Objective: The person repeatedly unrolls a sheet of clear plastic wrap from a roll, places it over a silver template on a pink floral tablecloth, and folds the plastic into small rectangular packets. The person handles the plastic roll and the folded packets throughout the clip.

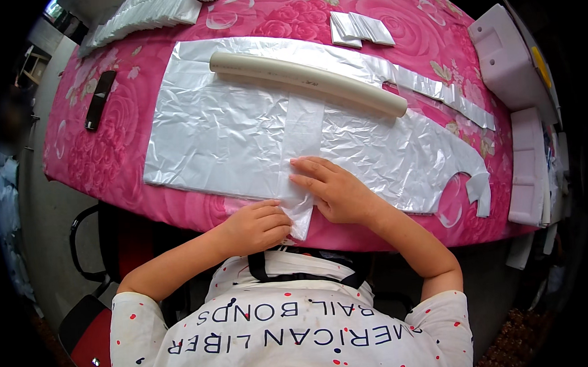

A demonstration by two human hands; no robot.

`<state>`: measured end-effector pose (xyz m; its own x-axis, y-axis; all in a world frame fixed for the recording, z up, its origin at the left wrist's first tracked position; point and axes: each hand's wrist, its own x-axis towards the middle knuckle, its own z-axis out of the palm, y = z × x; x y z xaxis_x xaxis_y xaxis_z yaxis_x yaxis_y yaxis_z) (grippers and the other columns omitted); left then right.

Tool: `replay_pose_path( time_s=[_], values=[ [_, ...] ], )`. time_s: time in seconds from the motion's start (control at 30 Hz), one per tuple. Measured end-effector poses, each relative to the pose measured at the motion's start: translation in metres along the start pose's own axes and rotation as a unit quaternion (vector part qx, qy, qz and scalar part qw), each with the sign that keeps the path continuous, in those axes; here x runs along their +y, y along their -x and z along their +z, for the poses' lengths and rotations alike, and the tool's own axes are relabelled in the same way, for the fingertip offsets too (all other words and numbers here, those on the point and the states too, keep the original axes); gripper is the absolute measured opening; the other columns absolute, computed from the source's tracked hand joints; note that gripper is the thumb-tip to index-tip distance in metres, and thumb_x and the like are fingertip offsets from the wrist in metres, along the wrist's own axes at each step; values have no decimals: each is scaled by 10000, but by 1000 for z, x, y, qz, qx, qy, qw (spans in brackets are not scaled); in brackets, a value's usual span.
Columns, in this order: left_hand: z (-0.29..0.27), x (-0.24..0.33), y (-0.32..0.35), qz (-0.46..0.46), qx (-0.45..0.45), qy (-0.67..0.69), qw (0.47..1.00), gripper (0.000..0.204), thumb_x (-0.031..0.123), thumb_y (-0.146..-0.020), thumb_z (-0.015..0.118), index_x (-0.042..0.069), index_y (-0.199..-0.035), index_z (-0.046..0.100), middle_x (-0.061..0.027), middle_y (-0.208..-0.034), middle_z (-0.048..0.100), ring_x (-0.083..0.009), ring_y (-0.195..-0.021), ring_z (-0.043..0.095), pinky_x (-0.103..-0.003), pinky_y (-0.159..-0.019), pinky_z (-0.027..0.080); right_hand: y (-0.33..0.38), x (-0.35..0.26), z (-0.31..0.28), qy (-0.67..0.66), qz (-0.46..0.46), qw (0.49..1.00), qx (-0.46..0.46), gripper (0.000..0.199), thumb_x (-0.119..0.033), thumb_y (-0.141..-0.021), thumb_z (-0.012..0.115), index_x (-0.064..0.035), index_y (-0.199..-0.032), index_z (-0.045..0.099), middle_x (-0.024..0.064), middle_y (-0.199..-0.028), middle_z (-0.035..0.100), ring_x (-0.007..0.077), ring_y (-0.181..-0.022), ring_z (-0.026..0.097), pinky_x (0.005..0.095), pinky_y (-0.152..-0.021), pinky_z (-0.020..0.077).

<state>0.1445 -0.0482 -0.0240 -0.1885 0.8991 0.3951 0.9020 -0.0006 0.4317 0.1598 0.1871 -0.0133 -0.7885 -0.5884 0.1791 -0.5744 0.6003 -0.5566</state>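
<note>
A large sheet of thin white plastic film [221,134], cut like an apron with a curved notch and narrow straps at its right end, lies flat on the table. Across its middle runs a folded strip of the same film [303,122], its lower end hanging over the near edge. My left hand [257,227] has its fingers closed together at the left side of that end. My right hand [336,192] lies on the strip's right side with fingers stretched out, pressing it down. A pale grey plastic pipe [303,78] rests slantwise across the film, beyond both hands.
The table wears a pink rose-patterned cloth [105,158]. Stacks of folded white film [146,23] lie at the far left, with a smaller pile [361,30] at the back. A dark, narrow object [101,101] sits at left. White foam boxes [513,66] stand along the right edge.
</note>
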Motion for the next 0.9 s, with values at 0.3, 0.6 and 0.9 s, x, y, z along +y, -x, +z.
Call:
replay_pose_path(
  time_s=[0.3, 0.6, 0.9],
  values=[
    [-23, -10, -17, -57, 22, 34, 998, 539, 268, -646, 727, 68, -1110, 542, -76, -1187, 567, -218, -1081, 551, -415, -1006, 379, -1, 2, 15, -32, 35, 988, 147, 414, 90, -639, 588, -5, -1041, 602, 110, -1090, 583, 282, -1016, 545, 351, -849, 476],
    [-5, -32, -25, -144, 42, -83, 985, 501, 144, -686, 644, 39, -1165, 538, -103, -1144, 598, -242, -1051, 579, -393, -902, 442, 1, 0, 13, 9, 30, 983, 181, 359, 40, -654, 633, -46, -1002, 634, 82, -1002, 616, 253, -895, 578, 337, -747, 501],
    [-17, -32, -58, -418, 56, 102, 901, 305, 118, -873, 504, -21, -1144, 517, -121, -900, 650, -297, -803, 597, -377, -757, 466, -14, 3, -10, -203, 360, 902, 122, 127, -132, -815, 628, -38, -880, 687, 70, -631, 627, 175, -551, 581, 284, -543, 452]
  ],
)
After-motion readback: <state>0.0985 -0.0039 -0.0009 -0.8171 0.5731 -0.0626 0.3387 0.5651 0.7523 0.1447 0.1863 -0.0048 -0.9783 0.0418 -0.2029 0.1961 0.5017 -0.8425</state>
